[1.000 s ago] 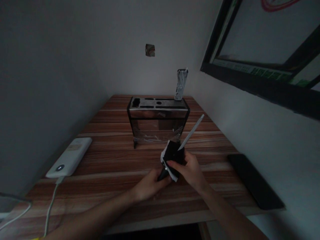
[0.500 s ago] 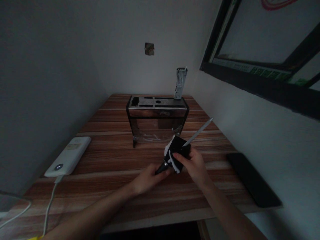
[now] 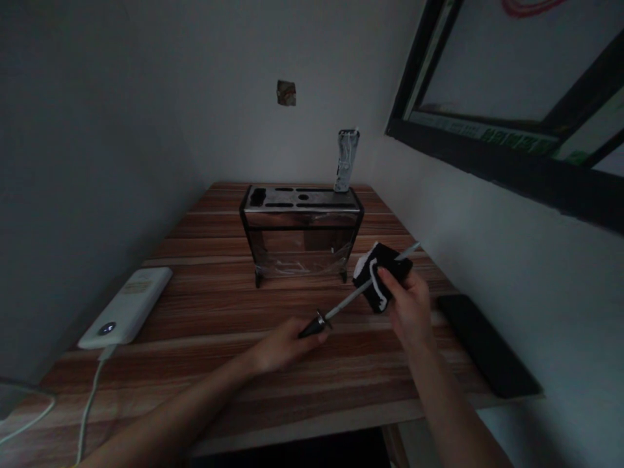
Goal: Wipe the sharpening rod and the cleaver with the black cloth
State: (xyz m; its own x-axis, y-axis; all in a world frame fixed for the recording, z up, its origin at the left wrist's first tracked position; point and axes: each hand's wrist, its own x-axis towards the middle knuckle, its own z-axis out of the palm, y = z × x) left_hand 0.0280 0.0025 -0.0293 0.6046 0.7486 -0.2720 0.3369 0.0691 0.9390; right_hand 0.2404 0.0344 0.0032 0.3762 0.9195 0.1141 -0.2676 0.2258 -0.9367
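Observation:
My left hand (image 3: pixel 287 344) is closed round the black handle of a sharpening steel (image 3: pixel 347 300), whose thin grey rod slants up to the right. Around the rod, near its tip, my right hand (image 3: pixel 409 299) grips a folded black cloth (image 3: pixel 383 270) with white edges. The tip of the rod pokes out beyond the cloth. Behind both hands stands a knife block (image 3: pixel 302 201) with a slotted metal top, dark side frames and a clear front. From its right end sticks up a grey handle (image 3: pixel 346 159), apparently wrapped in plastic.
On the left of the wood-grain table (image 3: pixel 209 312) lies a white power bank (image 3: pixel 127 305) with a white cable (image 3: pixel 88 403). A black phone-like slab (image 3: pixel 487 344) lies at the right edge, beside the wall. A dark-framed window (image 3: pixel 487 143) is at upper right.
My right hand has slid the cloth up and right along the rod, away from the handle, baring the rod's lower part. My left hand has stayed almost in place.

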